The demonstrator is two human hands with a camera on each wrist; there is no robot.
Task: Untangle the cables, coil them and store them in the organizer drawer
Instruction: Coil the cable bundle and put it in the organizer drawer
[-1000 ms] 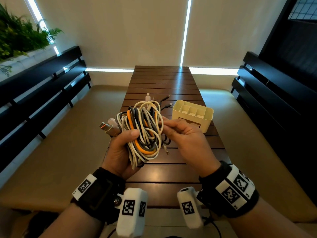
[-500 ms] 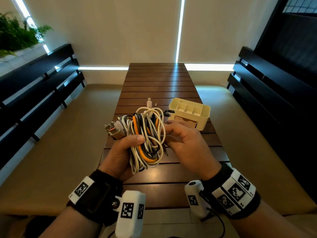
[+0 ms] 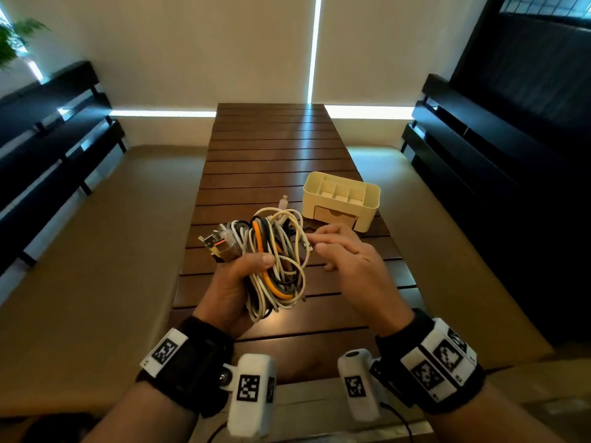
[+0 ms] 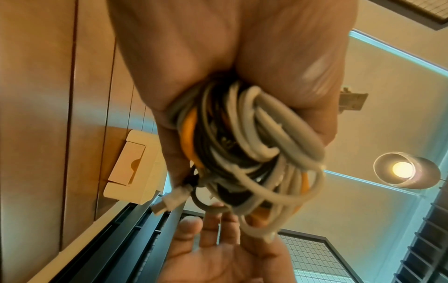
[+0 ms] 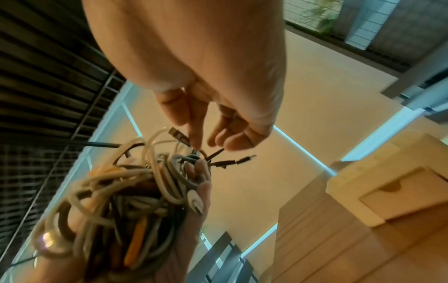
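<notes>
The tangled cables [image 3: 275, 260] are one bundle of white, grey, black and orange strands, held in the air above the near half of the table [image 3: 271, 148]. The left hand [image 3: 230, 289] grips the bundle from 7 o'clock; its thumb lies across the strands and its fingers [image 5: 203, 191] are curled round them from behind. Several connector plugs [image 3: 217, 244] stick out of the bundle at 10 o'clock. The right hand [image 3: 351, 263] is just beside the bundle at 3 o'clock. Its fingers [image 5: 196, 134] are narrow and bent toward the black cable ends; the index tip touches the tangle, but I cannot tell if it pinches a strand.

The cream organizer [image 3: 342, 199] stands on the table at 1 o'clock from the bundle, near it but apart. Its top has open compartments and its drawer [image 3: 335, 215] in the front is closed.

Both wrists carry black bands with square black-and-white markers [image 3: 444, 359]; no readable writing shows on them.
</notes>
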